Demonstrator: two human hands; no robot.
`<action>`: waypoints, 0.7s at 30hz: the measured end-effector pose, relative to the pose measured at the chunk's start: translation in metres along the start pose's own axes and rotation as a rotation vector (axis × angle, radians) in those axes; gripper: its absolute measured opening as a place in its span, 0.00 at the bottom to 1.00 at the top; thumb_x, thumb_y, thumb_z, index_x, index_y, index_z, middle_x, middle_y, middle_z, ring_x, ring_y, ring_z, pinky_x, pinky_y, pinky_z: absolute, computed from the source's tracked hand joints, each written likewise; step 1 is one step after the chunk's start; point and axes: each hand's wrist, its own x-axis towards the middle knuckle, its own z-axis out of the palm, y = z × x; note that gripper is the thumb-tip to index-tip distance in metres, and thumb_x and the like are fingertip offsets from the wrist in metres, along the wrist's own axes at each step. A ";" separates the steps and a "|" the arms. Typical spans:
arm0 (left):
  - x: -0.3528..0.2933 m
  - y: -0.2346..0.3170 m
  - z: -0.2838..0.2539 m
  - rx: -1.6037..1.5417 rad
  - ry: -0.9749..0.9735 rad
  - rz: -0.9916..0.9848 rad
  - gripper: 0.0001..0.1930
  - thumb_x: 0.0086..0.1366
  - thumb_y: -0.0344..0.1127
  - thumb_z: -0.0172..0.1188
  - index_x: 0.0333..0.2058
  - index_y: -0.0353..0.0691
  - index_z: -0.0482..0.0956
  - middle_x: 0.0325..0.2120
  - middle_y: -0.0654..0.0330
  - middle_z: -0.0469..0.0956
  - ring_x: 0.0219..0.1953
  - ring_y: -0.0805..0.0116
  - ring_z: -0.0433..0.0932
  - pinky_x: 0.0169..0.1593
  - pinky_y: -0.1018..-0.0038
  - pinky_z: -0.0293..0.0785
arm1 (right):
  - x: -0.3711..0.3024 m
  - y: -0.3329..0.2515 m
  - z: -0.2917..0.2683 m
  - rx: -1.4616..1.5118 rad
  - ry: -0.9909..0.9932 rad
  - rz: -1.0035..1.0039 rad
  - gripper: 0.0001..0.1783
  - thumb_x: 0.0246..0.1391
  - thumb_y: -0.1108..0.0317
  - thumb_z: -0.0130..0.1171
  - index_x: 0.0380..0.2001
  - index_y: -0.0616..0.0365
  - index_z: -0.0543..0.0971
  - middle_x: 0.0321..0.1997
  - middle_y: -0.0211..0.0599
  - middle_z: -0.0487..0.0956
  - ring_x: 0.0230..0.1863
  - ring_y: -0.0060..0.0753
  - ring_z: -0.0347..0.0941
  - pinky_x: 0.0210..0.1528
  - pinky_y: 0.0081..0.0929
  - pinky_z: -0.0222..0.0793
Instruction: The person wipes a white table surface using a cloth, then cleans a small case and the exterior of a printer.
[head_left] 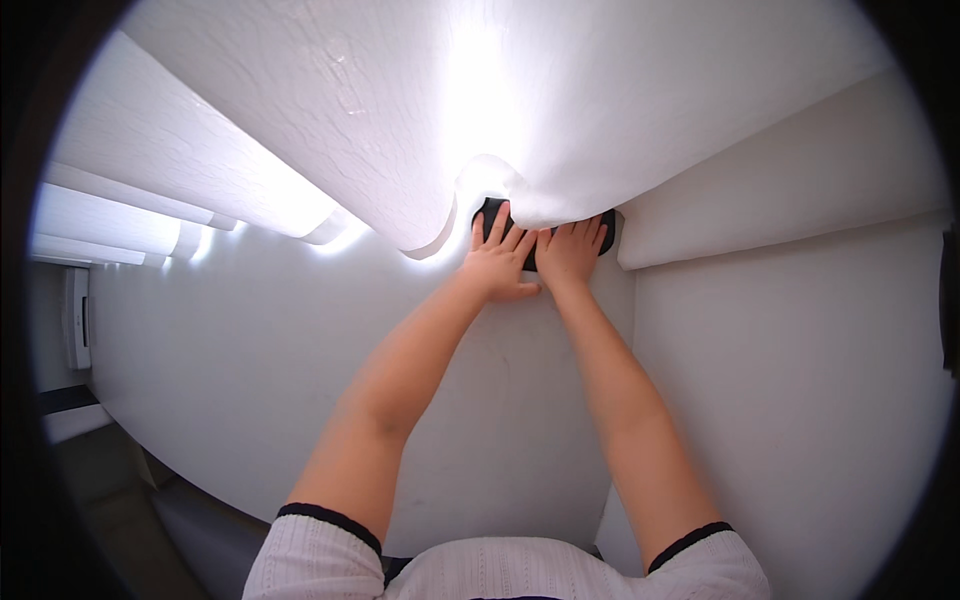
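Where the lower edge of the white curtain [610, 120] meets the dark flat thing [530, 262], even pressure would best be applied through spread fingers, and care should be taken that no cloth is trapped under them, since part of the thing's upper edge is hidden by the hem. The left hand [494, 265] is laid wide just below the curtain, fingers fanned, thumb held out sideways; the right hand [568, 252] is laid flat right at the hem, fingers slightly parted. Whether any fingertip is hooked over an edge cannot be told. Along the curtain's lower edge, the dark flat thing is covered and touched by both hands' fingers, with a patch exposed between them.
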 end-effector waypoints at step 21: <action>0.030 -0.084 -0.084 -0.242 -0.029 -0.269 0.34 0.63 0.47 0.42 0.68 0.55 0.50 0.61 0.58 0.68 0.62 0.59 0.67 0.62 0.63 0.65 | 0.088 -0.093 -0.054 0.487 -0.373 0.068 0.28 0.63 0.51 0.42 0.59 0.59 0.62 0.64 0.57 0.64 0.53 0.57 0.73 0.51 0.48 0.73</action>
